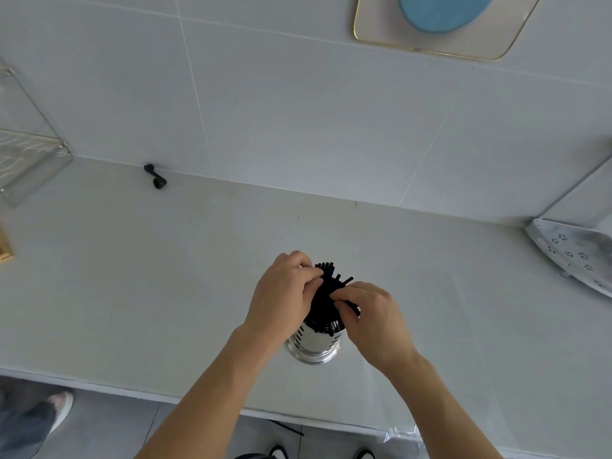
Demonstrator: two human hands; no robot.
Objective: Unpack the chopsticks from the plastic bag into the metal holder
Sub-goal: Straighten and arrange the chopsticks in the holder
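Black chopsticks [326, 293] standing bunched in metal holder [314, 339], tops fanned out above rim. Holder upright on pale worktop [165, 276], near front edge, slotted wall partly visible, left side hidden behind left hand [281, 293]. Left grip: fingers curled onto bunch from left, touching sticks. Right hand [371, 316] grip: fingertips pinched on sticks at right side of bunch. Lower ends of chopsticks hidden inside holder; count not readable. Clear plastic bag [402, 435] crumpled at front edge of worktop, right of right forearm, mostly cut off, contents not discernible.

Small black item [155, 176] at back of worktop against wall, kind unclear. Wire rack [29, 160] at far left, cropped. White perforated piece [573, 253] at far right, cropped. Wall of large grey-white tiles [298, 111]. Gold-rimmed board [381, 34] with blue oval [440, 11] hanging at top, cut by frame. Grey floor [116, 422] below worktop edge; shoe [56, 412] at lower left, dark shoe tips at bottom centre, blurred.
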